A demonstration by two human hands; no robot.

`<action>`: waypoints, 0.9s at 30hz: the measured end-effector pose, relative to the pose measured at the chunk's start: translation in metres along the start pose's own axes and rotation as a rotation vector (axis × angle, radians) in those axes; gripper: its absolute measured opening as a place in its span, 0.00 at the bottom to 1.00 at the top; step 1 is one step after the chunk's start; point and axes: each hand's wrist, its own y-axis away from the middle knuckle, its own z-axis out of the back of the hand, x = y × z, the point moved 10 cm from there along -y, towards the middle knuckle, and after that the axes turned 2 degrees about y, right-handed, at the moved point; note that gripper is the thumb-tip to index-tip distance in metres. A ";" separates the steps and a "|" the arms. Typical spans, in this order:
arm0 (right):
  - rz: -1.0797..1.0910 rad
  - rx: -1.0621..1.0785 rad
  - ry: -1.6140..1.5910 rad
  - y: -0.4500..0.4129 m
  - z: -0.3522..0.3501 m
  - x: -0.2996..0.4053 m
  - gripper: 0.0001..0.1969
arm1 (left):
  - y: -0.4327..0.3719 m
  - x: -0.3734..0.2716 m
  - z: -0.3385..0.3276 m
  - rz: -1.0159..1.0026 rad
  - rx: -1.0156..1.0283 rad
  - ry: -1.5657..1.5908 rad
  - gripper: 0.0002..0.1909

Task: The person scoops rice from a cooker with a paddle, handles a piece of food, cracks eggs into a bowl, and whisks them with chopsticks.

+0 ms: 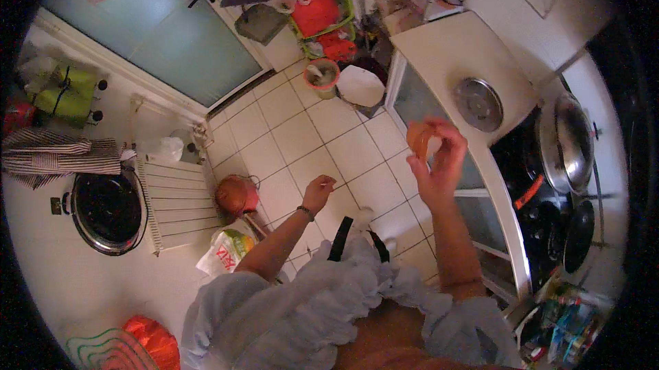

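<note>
My right hand is raised near the counter's front edge, its thumb and fingers curved around a small orange-brown object. Blur keeps me from telling what that object is. Lower and to the left, my left hand hangs over the tiled floor with its fingers partly curled. Whether anything small sits between those fingertips cannot be made out. A dark bracelet circles the left wrist. On the counter, beyond my right hand, lies a round metal lid.
A wok with a domed lid and a black pan stand at the right. Ahead are a bin, a dustpan and a glass door. Leftward are a radiator, a red container and a printed bag.
</note>
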 end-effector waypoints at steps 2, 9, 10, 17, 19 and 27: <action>0.066 -0.010 -0.116 -0.037 -0.033 -0.023 0.30 | 0.002 0.020 0.038 0.007 -0.143 0.217 0.09; -0.167 0.225 0.309 -0.117 -0.176 -0.246 0.38 | 0.033 0.045 0.093 0.169 -0.424 0.381 0.10; -0.300 0.363 0.509 -0.089 -0.186 -0.304 0.40 | 0.037 0.045 0.096 0.178 -0.432 0.377 0.10; -0.522 1.315 0.550 0.197 -0.162 -0.446 0.31 | 0.032 0.044 0.118 0.300 -0.604 0.521 0.11; -0.588 1.546 0.482 0.218 -0.141 -0.395 0.25 | 0.017 0.049 0.123 0.239 -0.584 0.524 0.11; -1.007 0.746 0.701 0.268 0.062 -0.378 0.18 | -0.144 -0.042 0.046 -0.001 -0.011 0.278 0.11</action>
